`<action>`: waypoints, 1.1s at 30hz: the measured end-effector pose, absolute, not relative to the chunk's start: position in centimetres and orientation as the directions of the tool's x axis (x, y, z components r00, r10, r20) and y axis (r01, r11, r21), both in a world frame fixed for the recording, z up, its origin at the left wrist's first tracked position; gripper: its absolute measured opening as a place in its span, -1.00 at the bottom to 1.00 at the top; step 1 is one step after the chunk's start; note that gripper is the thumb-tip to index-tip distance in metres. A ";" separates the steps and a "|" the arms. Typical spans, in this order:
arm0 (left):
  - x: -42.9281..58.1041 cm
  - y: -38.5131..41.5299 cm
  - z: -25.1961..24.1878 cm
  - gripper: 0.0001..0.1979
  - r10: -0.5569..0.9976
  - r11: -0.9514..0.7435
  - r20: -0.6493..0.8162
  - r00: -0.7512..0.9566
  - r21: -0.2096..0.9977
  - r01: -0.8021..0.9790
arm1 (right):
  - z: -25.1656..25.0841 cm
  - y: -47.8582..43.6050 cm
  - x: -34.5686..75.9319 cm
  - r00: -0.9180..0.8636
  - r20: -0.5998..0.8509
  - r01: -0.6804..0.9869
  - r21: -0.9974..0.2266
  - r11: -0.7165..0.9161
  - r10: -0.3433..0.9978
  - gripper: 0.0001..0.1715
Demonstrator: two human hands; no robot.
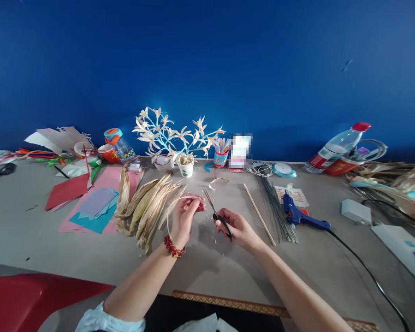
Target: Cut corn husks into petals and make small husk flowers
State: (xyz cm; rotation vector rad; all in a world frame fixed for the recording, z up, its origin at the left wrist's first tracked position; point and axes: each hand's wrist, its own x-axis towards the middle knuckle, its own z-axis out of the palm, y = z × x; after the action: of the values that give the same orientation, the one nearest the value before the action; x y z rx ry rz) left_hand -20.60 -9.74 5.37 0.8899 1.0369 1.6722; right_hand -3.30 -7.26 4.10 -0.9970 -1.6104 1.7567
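Note:
My left hand (186,212), with a red bead bracelet at the wrist, pinches a thin pale strip of corn husk (169,210) that curves down to the left. Black-handled scissors (210,201) are gripped in my right hand (237,226), their blades pointing up and away, just right of my left fingertips. The blades look slightly apart. Small pale scraps (215,240) lie on the table under my hands. A pile of dried corn husks (152,203) is just left of my left hand. Behind my hands stands a white cup (186,169) with husk flowers (181,133) on blue stems.
To the right lie a wooden stick (259,214), a bundle of wires (280,214) and a blue glue gun (304,216) with a black cord. Coloured papers (95,207) lie left. A tilted bottle (335,147), a ribbon roll (284,169) and a pen cup (220,159) line the back.

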 end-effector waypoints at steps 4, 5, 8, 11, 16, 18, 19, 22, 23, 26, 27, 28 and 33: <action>-20.0 -10.1 5.0 -0.86 0.946 -0.239 0.135 -0.296 0.907 -0.348 | 4.3 -8.0 -4.4 -0.470 -0.062 -0.144 -0.979 -0.146 0.880 -0.50; -19.7 -10.2 4.8 -0.85 0.947 -0.228 0.128 -0.296 0.913 -0.337 | 4.3 -8.2 -4.6 -0.423 -0.030 -0.190 -0.974 -0.121 0.905 -0.50; -18.9 -10.7 4.1 -0.83 0.971 -0.137 0.056 -0.234 0.928 -0.346 | 4.1 -8.3 -4.9 -0.298 0.034 -0.244 -0.969 -0.041 0.954 -0.49; -18.4 -11.0 3.7 -0.81 0.985 -0.077 0.011 -0.174 0.923 -0.377 | 3.8 -8.0 -4.6 -0.223 0.060 -0.209 -0.978 0.013 0.973 -0.52; -18.2 -11.3 4.1 -0.82 0.996 -0.058 0.032 -0.079 0.931 -0.360 | 3.8 -7.4 -3.8 -0.197 0.104 -0.216 -0.975 0.060 0.975 -0.53; -18.3 -11.3 4.3 -0.81 0.998 -0.055 0.042 -0.046 0.945 -0.324 | 4.0 -7.3 -3.7 -0.209 0.105 -0.201 -0.978 0.062 0.972 -0.54; -18.4 -11.3 4.4 -0.81 0.998 -0.064 0.056 -0.036 0.954 -0.294 | 4.1 -7.3 -3.6 -0.214 0.102 -0.189 -0.980 0.061 0.971 -0.55; -18.8 -10.9 4.4 -0.82 0.989 -0.137 0.144 0.031 0.974 -0.179 | 4.6 -7.1 -3.2 -0.220 0.104 -0.177 -0.982 0.065 0.970 -0.56; -19.1 -10.7 4.4 -0.82 0.983 -0.160 0.171 0.064 0.977 -0.144 | 4.8 -7.1 -3.0 -0.236 0.105 -0.178 -0.982 0.063 0.966 -0.55; -19.8 -10.2 4.6 -0.80 0.981 -0.141 0.157 0.116 0.981 -0.137 | 5.3 -6.8 -2.3 -0.346 0.102 -0.162 -0.986 0.048 0.932 -0.55; -20.0 -10.1 4.7 -0.80 0.983 -0.107 0.127 0.130 0.982 -0.154 | 5.4 -6.7 -2.1 -0.390 0.102 -0.138 -0.989 0.051 0.915 -0.56; -20.1 -10.1 4.8 -0.79 0.984 -0.075 0.099 0.151 0.984 -0.160 | 5.4 -6.6 -1.9 -0.419 0.103 -0.106 -0.992 0.065 0.902 -0.57; -20.2 -10.6 4.9 -0.79 0.974 -0.062 0.048 0.223 0.997 0.053 | 4.7 -6.3 -2.1 -0.388 0.124 0.042 -0.987 0.153 0.913 -0.61</action>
State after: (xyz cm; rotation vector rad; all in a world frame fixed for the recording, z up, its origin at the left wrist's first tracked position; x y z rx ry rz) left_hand -20.20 -10.56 4.94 1.3909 1.0574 1.0525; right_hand -2.05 -6.32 4.72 -0.9406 -1.6129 1.3441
